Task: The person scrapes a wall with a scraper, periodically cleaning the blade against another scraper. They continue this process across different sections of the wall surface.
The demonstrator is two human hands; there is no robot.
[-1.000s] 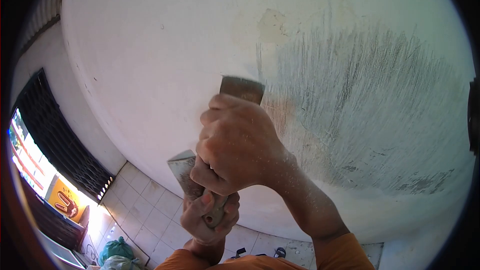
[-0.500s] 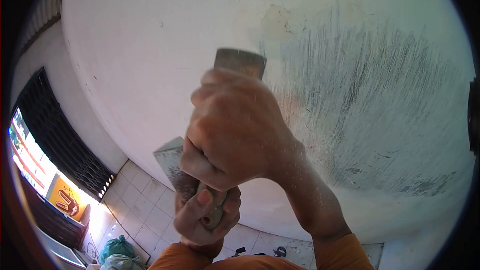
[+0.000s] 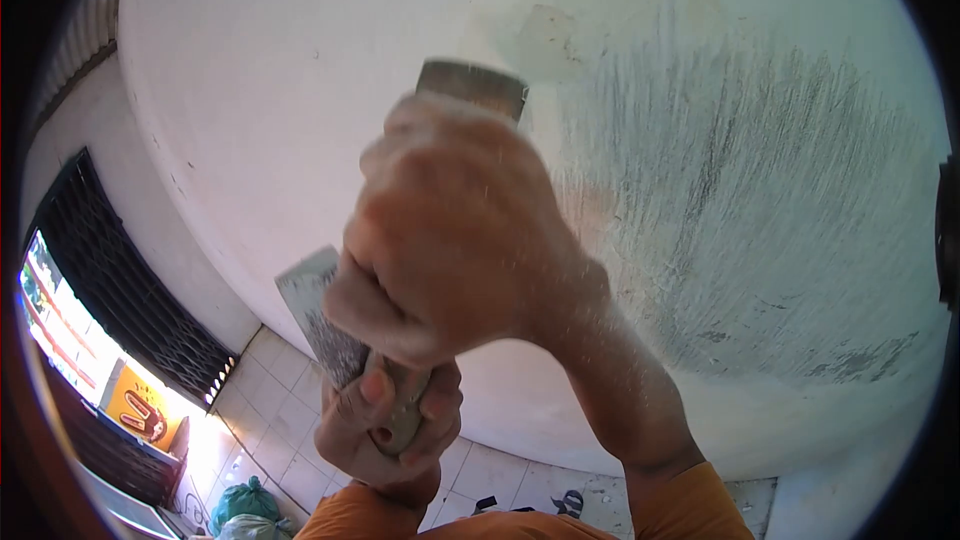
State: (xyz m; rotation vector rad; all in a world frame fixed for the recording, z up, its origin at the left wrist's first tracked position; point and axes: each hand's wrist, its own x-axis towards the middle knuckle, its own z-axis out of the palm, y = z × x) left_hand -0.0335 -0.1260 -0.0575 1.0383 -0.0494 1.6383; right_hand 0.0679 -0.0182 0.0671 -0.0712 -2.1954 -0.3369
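The right hand is closed around a dark scraper, its blade jutting beyond the knuckles over the wall (the handle is hidden inside the fist). Lower down, the left hand curls its fingers around a paler scraper, blade angled up and left.

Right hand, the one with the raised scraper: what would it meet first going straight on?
Probably the white wall, scraper blade first; whether the blade touches it now is unclear.
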